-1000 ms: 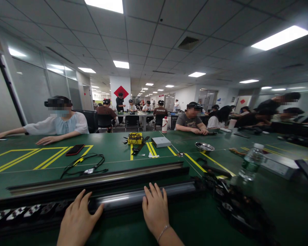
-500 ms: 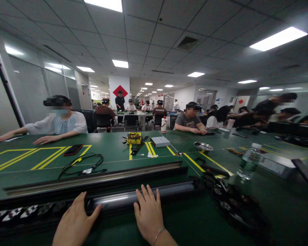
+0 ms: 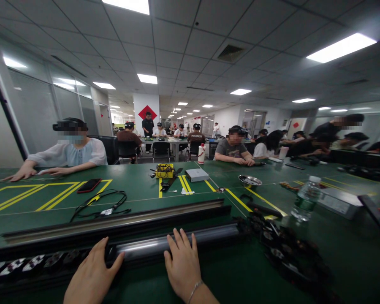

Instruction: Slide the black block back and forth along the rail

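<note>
My left hand [image 3: 90,270] is spread with its thumb apart, at the left end of a shiny, dark tube-like bar [image 3: 145,248]. My right hand [image 3: 184,265] has its fingers stretched out over the bar's middle; whether the palms press on it I cannot tell. Left of my left hand lies a long black channel holding several round black-and-silver parts [image 3: 34,262] in a row. Just beyond my fingers a long black rail [image 3: 120,218] with a pale strip runs from left to right. A chain of black linked parts [image 3: 281,245] lies at the right.
A clear water bottle [image 3: 306,200] stands at the right, near a grey box [image 3: 338,203]. Farther off are a metal bowl [image 3: 250,180], a silver box [image 3: 196,175], a yellow bin of cables [image 3: 165,170], a phone [image 3: 89,185] and a black cable [image 3: 125,198]. Other people sit around.
My hands keep their place on the bar. At the far left, a seated person's hands have moved inward, toward each other. The view has shifted very slightly.
</note>
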